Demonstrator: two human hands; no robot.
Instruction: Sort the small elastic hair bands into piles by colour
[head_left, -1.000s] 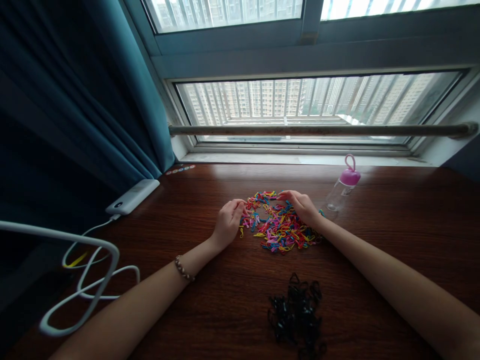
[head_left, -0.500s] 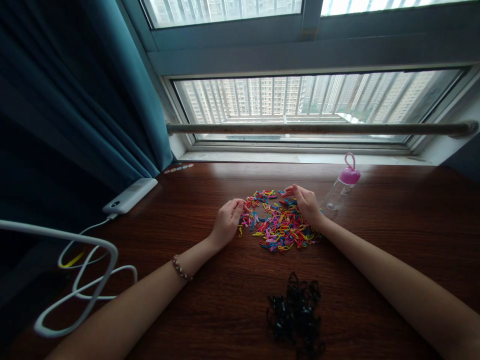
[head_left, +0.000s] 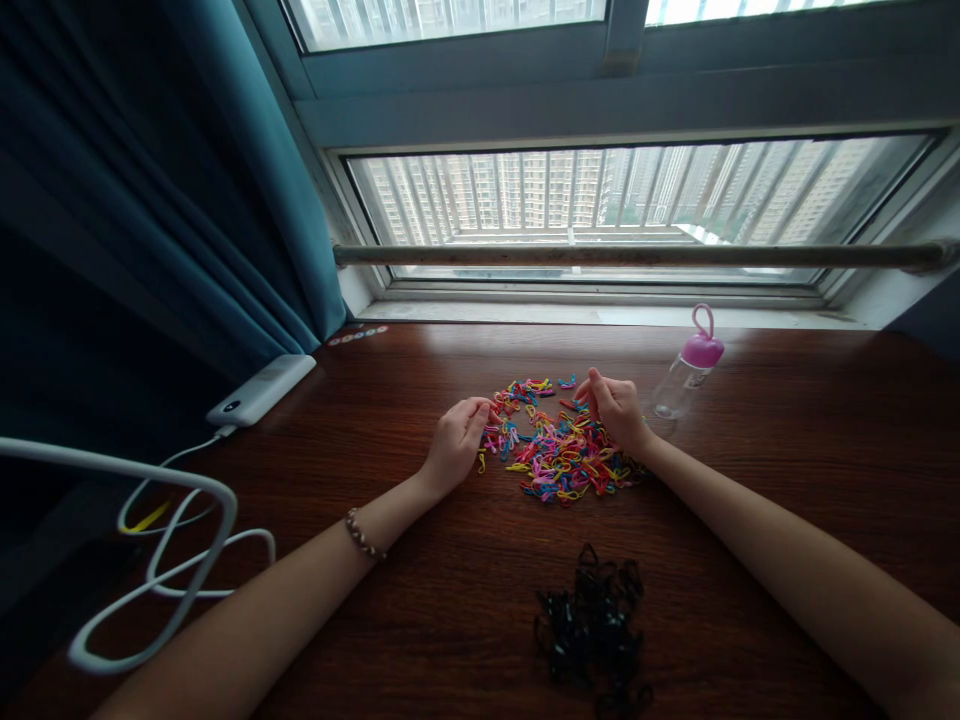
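Observation:
A loose pile of small colourful rubber bands (head_left: 566, 455) lies on the dark wooden table, pink, yellow, red and blue mixed. At its left edge rests my left hand (head_left: 457, 440), its fingers stretched toward the bands and touching some of them. It wears a braided bracelet (head_left: 364, 536) at the wrist. On the pile's right side my right hand (head_left: 615, 412) is low over the bands, fingers bent inward and slightly apart. No band is visibly gripped in either hand, though the palms are hidden. Nearer to me sits a heap of black rubber bands (head_left: 592, 625).
Behind my right hand stands a clear bottle with a pink lid (head_left: 703, 350). At the left lie a white power bank (head_left: 262, 390) and a looped white cable (head_left: 217, 500) near the blue curtain (head_left: 292, 220). A window with a metal rail (head_left: 600, 256) borders the table's far side.
My right hand has drawn slightly right and its fingers have bent inward, uncovering a few blue and pink bands at the pile's far edge. My left hand has hardly moved.

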